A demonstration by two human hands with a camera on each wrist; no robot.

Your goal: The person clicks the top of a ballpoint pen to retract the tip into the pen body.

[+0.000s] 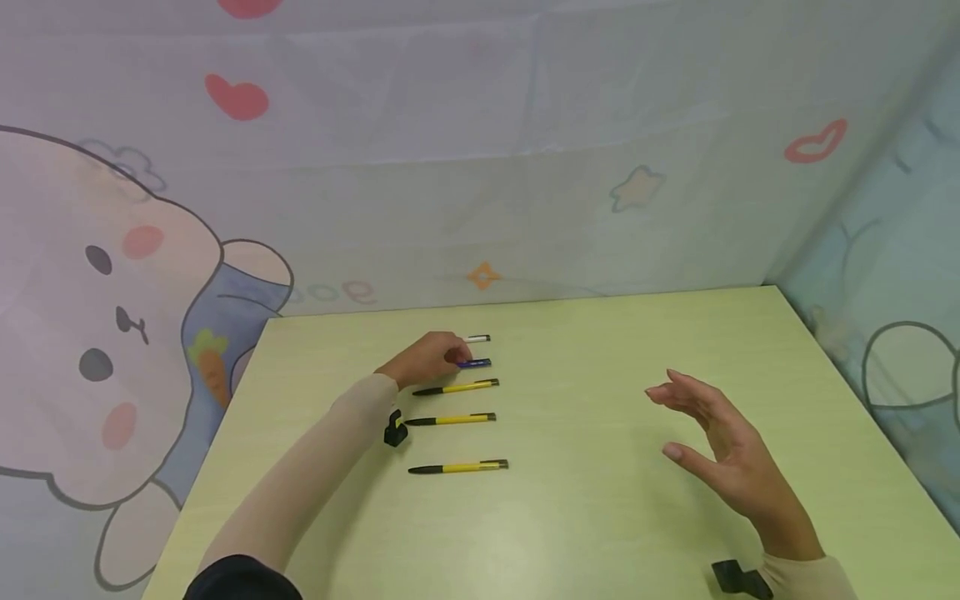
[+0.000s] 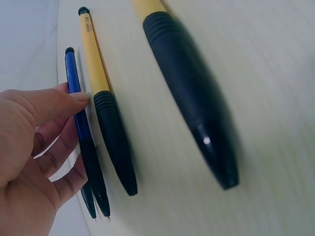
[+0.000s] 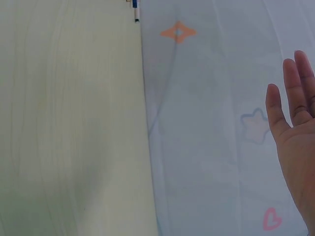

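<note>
At the back of the row of pens, my left hand (image 1: 427,360) pinches a blue pen (image 2: 72,71) between thumb and fingers. Its dark grip points toward the bottom of the left wrist view. A white pen (image 1: 477,338) lies just behind it, partly hidden by the hand. Nearer to me lie three yellow pens with black grips: one close to the blue pen (image 1: 476,363), a middle yellow pen (image 1: 457,419) and a front yellow pen (image 1: 465,467). My right hand (image 1: 723,450) is held above the table's right side, fingers extended and thumb apart, holding nothing.
The pens lie roughly parallel on a pale yellow table (image 1: 600,517). A printed cloth (image 1: 450,183) with hearts and a cartoon animal hangs behind and on the left. Another bluish cloth (image 1: 892,250) stands along the right side.
</note>
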